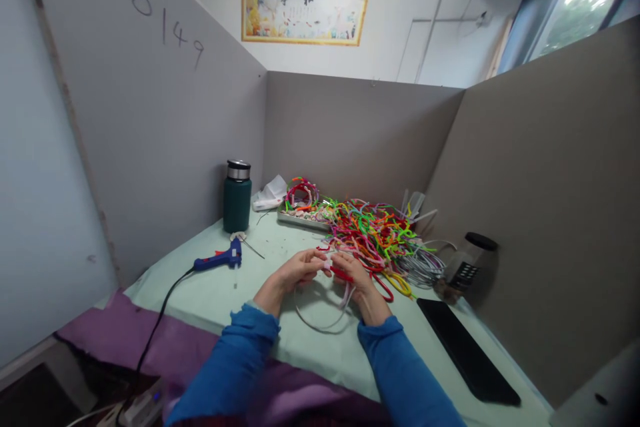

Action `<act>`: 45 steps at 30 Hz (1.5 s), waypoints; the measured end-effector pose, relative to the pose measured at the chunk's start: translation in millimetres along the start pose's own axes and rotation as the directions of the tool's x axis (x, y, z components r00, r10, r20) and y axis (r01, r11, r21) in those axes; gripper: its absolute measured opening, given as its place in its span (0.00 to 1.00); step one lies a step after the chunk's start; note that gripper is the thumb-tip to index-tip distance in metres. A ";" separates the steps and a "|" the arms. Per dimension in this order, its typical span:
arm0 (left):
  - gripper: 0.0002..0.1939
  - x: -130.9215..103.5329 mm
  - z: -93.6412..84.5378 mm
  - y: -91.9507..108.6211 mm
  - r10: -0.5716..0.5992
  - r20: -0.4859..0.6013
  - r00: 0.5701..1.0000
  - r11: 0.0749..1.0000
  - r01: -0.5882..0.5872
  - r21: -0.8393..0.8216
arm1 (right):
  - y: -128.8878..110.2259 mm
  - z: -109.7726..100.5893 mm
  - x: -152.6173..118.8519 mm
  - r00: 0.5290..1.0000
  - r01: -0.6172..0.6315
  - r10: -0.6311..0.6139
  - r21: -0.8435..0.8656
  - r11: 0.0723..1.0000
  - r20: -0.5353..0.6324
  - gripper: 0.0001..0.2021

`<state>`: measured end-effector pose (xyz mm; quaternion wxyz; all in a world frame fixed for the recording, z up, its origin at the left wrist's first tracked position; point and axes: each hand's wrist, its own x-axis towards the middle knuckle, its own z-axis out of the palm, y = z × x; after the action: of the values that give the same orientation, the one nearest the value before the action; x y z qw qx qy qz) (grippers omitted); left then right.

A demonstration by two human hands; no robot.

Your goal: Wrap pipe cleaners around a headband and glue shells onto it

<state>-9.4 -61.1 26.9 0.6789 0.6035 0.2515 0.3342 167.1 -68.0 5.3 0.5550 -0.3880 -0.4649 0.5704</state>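
Note:
My left hand (301, 268) and my right hand (353, 275) meet over the middle of the table, fingertips almost touching. Between them is a thin grey hoop (320, 330) whose curve hangs down toward me. A red strand (342, 273) lies across the fingers of my right hand, and pale pink strands (346, 295) hang below that hand. The fingers of my left hand are pinched at the top of the hoop beside a small pale piece; the exact grip there is too small to make out.
Colourful fuzzy strands (373, 230) are heaped behind my hands, beside a metal tray (303, 221). A blue glue gun (220, 257) and green bottle (237, 200) stand left. A black flat object (467, 350), grey wire coils (423, 265) and a jar (467, 267) are right.

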 end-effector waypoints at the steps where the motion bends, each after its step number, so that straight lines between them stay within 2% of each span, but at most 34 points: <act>1: 0.24 -0.4 0.1 0.5 -0.010 0.008 1.000 1.000 0.010 -0.005 | 0.2 -1.0 0.8 1.000 0.011 -0.011 -0.003 1.000 0.004 0.15; 6: 0.20 -0.3 -1.3 0.1 -0.081 0.097 0.992 0.997 0.083 -0.010 | -1.2 -4.5 2.0 0.998 0.054 -0.053 -0.072 0.996 0.021 0.16; 11: 0.18 2.8 -4.0 -6.3 -0.114 0.123 0.986 0.993 0.116 -0.011 | -3.8 -3.9 0.7 0.992 0.102 -0.093 -0.123 0.987 0.080 0.17; 19: 0.18 7.4 -3.7 -11.5 -0.087 -0.074 0.993 0.983 0.098 0.153 | -4.5 -1.0 -2.1 0.995 0.098 -0.090 -0.179 0.979 0.054 0.16; 30: 0.21 3.8 -2.1 -7.4 -0.125 0.029 0.992 0.989 0.123 0.082 | -8.2 0.8 -3.3 0.993 0.116 -0.113 -0.235 0.965 0.025 0.16; 36: 0.20 5.1 -1.0 -8.0 -0.156 -0.038 0.987 0.977 0.160 0.138 | -9.3 1.5 -3.4 0.988 0.151 -0.155 -0.251 0.956 0.003 0.16; 42: 0.21 6.6 0.4 -8.4 -0.131 -0.113 0.985 0.966 0.152 0.208 | -8.9 1.7 -3.4 0.985 0.170 -0.175 -0.259 0.951 0.004 0.16; 45: 0.19 5.5 2.3 -6.2 -0.142 -0.120 0.983 0.962 0.166 0.217 | -7.4 0.3 -2.0 0.982 0.178 -0.189 -0.282 0.943 -0.013 0.16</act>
<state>-3.3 -58.7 21.4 0.6159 0.6372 0.3688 0.2804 169.0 -70.4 12.3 0.5545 -0.4288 -0.5637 0.4369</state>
